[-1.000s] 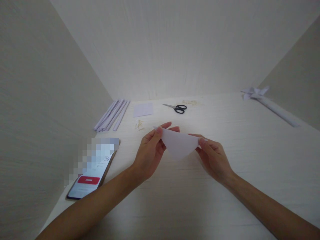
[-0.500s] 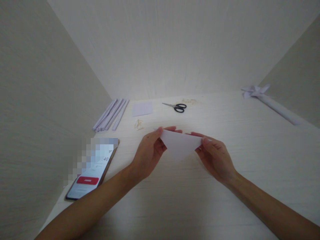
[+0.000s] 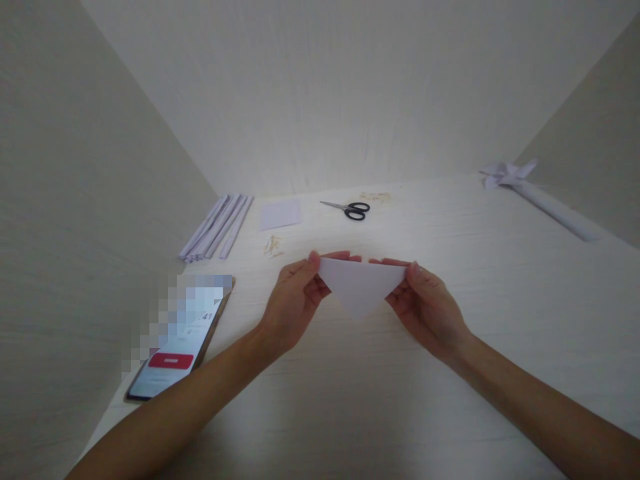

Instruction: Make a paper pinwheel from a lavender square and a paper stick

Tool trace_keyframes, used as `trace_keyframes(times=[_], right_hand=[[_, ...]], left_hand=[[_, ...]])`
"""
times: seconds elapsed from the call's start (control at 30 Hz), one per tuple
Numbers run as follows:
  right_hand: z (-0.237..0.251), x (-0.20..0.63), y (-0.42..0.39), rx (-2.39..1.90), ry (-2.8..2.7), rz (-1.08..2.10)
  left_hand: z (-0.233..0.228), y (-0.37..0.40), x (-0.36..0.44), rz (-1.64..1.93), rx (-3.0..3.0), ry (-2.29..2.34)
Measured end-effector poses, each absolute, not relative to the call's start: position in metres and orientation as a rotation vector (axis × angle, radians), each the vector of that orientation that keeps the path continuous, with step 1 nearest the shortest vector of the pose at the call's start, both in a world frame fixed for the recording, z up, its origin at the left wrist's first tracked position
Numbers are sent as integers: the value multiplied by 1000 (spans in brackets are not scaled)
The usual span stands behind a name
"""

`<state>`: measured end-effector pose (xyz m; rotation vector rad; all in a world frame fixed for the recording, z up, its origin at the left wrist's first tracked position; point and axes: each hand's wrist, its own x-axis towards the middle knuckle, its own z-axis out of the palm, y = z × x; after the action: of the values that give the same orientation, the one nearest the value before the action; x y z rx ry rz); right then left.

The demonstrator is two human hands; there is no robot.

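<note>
Now pinching folded paper triangle by 2 top corners, left hand and right hand gripping; scissors lying far behind.

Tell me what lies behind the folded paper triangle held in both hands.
Behind the paper triangle, fingertips of the left hand and right hand show above its top edge, then bare table. Farther back lie scissors. The fingers' remaining length is covered.

Tabletop: pale wood grain, walled on three sides.
Far left corner: rolled paper strips, a paper square, small scraps.
Far edge, middle: black-handled scissors.
Far right corner: paper pinwheel.
Left edge: a lit phone.
</note>
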<state>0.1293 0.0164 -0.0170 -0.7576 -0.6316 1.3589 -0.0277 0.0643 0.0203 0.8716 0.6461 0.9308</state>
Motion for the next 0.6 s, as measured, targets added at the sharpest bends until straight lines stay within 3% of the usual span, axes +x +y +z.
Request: trace_keyframes(times=[0.6], right_hand=[[-15,131,14,-652,-425,1604]], left_hand=[[23,62,-28,768,669,618]])
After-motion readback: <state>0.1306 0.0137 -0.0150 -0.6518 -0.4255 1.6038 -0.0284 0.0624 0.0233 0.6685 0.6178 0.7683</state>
